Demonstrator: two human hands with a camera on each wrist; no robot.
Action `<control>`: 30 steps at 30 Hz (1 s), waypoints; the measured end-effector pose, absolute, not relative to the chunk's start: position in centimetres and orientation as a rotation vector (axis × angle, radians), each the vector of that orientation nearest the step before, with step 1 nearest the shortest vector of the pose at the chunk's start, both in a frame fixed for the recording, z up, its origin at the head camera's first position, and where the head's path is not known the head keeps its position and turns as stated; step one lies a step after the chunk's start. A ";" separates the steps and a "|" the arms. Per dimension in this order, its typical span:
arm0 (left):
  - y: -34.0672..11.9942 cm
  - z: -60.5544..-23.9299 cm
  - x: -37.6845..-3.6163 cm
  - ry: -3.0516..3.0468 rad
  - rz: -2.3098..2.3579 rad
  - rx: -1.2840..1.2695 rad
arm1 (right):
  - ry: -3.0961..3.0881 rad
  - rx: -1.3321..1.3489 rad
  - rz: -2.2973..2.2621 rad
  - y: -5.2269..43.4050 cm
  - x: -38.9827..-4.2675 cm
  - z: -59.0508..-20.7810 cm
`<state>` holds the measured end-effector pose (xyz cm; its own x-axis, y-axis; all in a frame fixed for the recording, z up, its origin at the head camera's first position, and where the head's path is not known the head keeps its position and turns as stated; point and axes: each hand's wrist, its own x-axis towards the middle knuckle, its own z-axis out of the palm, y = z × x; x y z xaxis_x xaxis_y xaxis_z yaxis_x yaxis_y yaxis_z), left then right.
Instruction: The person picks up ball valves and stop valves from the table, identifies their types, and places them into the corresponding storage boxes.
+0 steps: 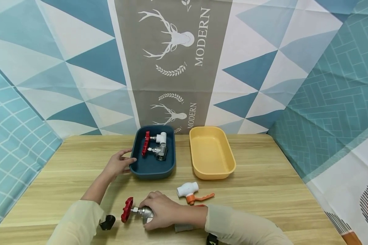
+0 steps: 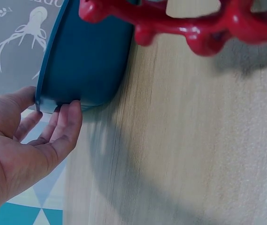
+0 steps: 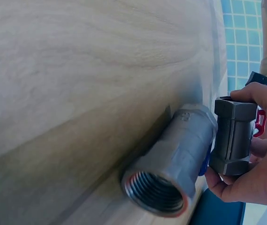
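Observation:
My right hand [image 1: 162, 209] grips a metal gate valve [image 1: 147, 213] by its body, low over the table's front part. Its red handwheel [image 1: 127, 210] points left; in the right wrist view thumb and fingers hold the two ends of the valve body [image 3: 234, 136]. With thumb at the rim and fingers against the outer wall, my left hand [image 1: 118, 165] holds the dark blue bin [image 1: 150, 173] at its left side. Inside that bin lie a white valve [image 1: 161, 137] and a metal valve [image 1: 161, 152], both with red handwheels.
A yellow bin [image 1: 213, 175] stands right of the blue one. In front of it lies a white ball valve [image 1: 187, 189] with an orange lever. A metal threaded valve [image 3: 171, 159] lies beside the right hand, partly hidden by the forearm in the head view. Patterned cloth hangs behind the table.

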<state>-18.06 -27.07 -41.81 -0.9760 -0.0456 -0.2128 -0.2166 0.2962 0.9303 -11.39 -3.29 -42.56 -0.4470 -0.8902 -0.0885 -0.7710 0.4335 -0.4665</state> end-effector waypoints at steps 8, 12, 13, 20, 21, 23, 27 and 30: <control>-27.0 -41.8 -18.2 2.410 1.762 -0.248 | 2.411 -1.438 -0.522 -2.7 -11.8 -42.3; -26.9 -41.7 -18.1 2.424 1.751 -0.256 | 2.413 -1.453 -0.528 -2.5 -11.9 -42.1; -26.9 -41.7 -18.1 2.426 1.750 -0.257 | 2.414 -1.455 -0.532 -2.5 -12.0 -42.0; -26.8 -41.8 -18.0 2.422 1.752 -0.270 | 2.434 -1.473 -0.517 -2.1 -12.1 -42.1; -26.8 -41.8 -18.0 2.423 1.749 -0.272 | 2.436 -1.472 -0.517 -2.1 -12.1 -42.1; -26.7 -41.8 -18.0 2.426 1.746 -0.273 | 2.437 -1.468 -0.521 -2.0 -12.1 -42.1; -26.7 -41.8 -18.1 2.427 1.746 -0.271 | 2.434 -1.435 -0.529 -1.9 -12.1 -42.1; -26.7 -41.8 -18.0 2.426 1.749 -0.267 | 2.432 -1.420 -0.531 -1.8 -12.2 -41.9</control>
